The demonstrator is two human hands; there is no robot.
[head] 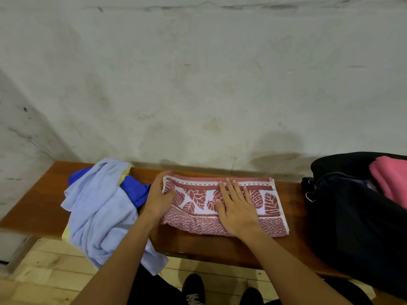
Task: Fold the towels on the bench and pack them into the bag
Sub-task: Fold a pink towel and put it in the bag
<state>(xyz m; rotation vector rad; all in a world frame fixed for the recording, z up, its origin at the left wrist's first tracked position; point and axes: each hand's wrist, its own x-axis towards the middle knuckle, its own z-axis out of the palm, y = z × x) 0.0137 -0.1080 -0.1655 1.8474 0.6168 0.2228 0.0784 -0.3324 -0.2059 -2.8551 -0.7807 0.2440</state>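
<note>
Leftmost on the reddish-brown wooden bench (33, 208) lies a rumpled heap — a pale blue towel (99, 208) draped over a royal blue cloth (134, 188), with a yellow edge showing beneath. Beside it the left hand (159, 198) curls round the left end of the folded red-and-white leaf-patterned towel (271, 208), thumb on top. The right hand (236, 208) presses flat on that towel's middle, fingers straight and slightly apart. Farthest right sits an open black fabric bag (352, 216) — a pink towel (389, 181) inside it. No writing can be read anywhere.
</note>
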